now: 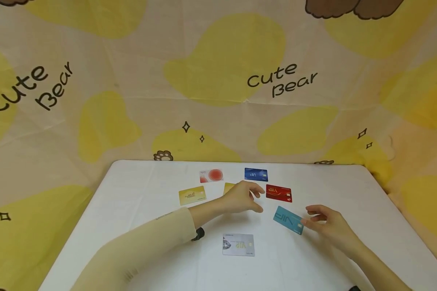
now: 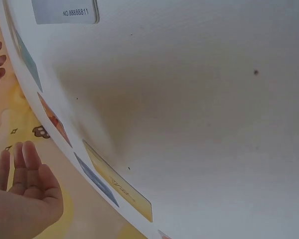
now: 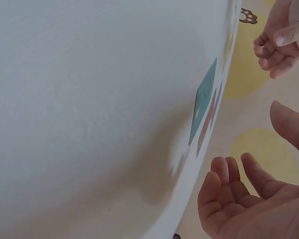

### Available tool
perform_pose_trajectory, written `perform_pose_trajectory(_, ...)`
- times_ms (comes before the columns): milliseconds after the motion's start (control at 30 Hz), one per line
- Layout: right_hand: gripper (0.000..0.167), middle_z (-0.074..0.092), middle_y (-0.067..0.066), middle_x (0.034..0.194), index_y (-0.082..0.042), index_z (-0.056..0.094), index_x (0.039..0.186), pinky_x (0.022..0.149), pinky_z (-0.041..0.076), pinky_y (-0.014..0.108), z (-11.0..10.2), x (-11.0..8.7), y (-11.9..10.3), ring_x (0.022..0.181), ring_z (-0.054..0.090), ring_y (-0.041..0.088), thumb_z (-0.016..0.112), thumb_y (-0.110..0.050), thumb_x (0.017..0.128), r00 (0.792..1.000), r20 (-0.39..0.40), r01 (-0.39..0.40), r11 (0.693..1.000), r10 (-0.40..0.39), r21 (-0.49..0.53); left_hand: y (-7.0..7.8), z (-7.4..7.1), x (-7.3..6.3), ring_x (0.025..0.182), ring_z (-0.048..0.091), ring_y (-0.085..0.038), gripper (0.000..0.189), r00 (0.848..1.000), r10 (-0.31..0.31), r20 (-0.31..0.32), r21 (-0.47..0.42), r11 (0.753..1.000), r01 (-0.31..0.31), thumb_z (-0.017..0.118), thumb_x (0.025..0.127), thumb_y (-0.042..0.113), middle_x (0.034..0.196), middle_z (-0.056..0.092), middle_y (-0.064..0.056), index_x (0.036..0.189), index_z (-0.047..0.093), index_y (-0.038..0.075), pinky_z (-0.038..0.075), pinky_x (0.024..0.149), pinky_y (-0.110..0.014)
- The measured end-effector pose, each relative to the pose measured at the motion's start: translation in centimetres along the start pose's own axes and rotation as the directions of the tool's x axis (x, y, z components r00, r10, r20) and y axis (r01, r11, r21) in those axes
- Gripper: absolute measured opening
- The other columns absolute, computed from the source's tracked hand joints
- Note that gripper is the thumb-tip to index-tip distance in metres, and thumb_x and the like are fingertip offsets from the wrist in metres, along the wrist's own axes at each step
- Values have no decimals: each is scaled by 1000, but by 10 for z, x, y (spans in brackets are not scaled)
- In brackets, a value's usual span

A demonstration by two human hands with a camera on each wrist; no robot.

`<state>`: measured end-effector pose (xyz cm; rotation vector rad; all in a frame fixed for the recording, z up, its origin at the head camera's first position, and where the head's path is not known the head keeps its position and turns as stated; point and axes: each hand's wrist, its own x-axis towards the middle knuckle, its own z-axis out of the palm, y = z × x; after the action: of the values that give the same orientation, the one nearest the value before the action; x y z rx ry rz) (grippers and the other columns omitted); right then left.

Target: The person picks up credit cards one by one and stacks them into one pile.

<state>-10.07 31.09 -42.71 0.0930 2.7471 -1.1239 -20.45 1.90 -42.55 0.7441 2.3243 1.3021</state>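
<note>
Seven cards (image 1: 256, 175) down flat on the white table (image 1: 189, 266), none lifted: teal VIP card (image 1: 287, 219) just beside the right hand (image 1: 330, 225), red VIP card (image 1: 278, 193) near the left hand (image 1: 240, 198), both hands empty, fingers loosely bent.

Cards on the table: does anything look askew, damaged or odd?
The teal card, by the right hand, lies slanted more than the others, and the silver card sits apart on the near side. I see no damage, though one gold card is partly hidden by the left hand.
</note>
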Motion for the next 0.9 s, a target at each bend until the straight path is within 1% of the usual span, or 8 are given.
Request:
perform_pose_trajectory(133, 70, 62, 25, 137, 5, 56, 142, 89, 56, 41, -1, 1, 4, 116, 60, 35, 80, -39, 93, 999, 15, -30, 999, 30, 14, 2, 4, 7, 85, 58, -13, 52, 1000, -5, 3, -20, 1000, 5, 90, 79, 9, 113, 71, -14, 127, 72, 3, 48, 73, -23)
perform_pose_trajectory(300, 74, 62, 24, 135, 5, 55, 143, 85, 54, 33, -1, 3, 7, 115, 60, 34, 82, -39, 91, 998, 30, -58, 998, 58, 20, 4, 7, 15, 87, 58, -12, 51, 999, -36, 27, -38, 999, 37, 90, 80, 9, 112, 70, -11, 127, 72, 3, 49, 70, -23)
perform_pose_trajectory(433, 76, 64, 21, 130, 6, 55, 143, 79, 53, 26, 2, 5, 10, 111, 58, 30, 84, -38, 89, 997, 43, -66, 997, 65, 39, 5, 7, 19, 89, 60, -13, 52, 998, -44, 42, -31, 998, 46, 89, 80, 9, 112, 70, -10, 129, 71, 4, 49, 71, -23)
perform_pose_trajectory(533, 76, 66, 17, 124, 7, 56, 141, 76, 53, 24, 4, 6, 12, 107, 58, 28, 86, -39, 87, 996, 44, -75, 997, 74, 35, 5, 7, 21, 90, 60, -11, 53, 998, -43, 56, -10, 999, 44, 90, 80, 9, 111, 71, -9, 129, 71, 4, 49, 73, -23)
perform_pose_trajectory(733, 73, 68, 18, 124, 7, 59, 137, 77, 52, 24, 8, 8, 16, 106, 58, 27, 86, -39, 86, 996, 35, -77, 997, 78, -15, 4, 12, 26, 91, 60, -10, 52, 994, -43, 105, 31, 999, 40, 91, 80, 11, 110, 72, -4, 128, 72, 5, 49, 76, -22)
perform_pose_trajectory(900, 68, 68, 18, 121, 8, 61, 134, 79, 51, 29, 11, 10, 19, 104, 58, 28, 87, -34, 87, 998, 34, -57, 998, 58, -33, 1, 19, 30, 87, 58, -11, 50, 988, -75, 134, 49, 996, 69, 91, 79, 10, 104, 71, -3, 126, 74, 4, 47, 76, -23)
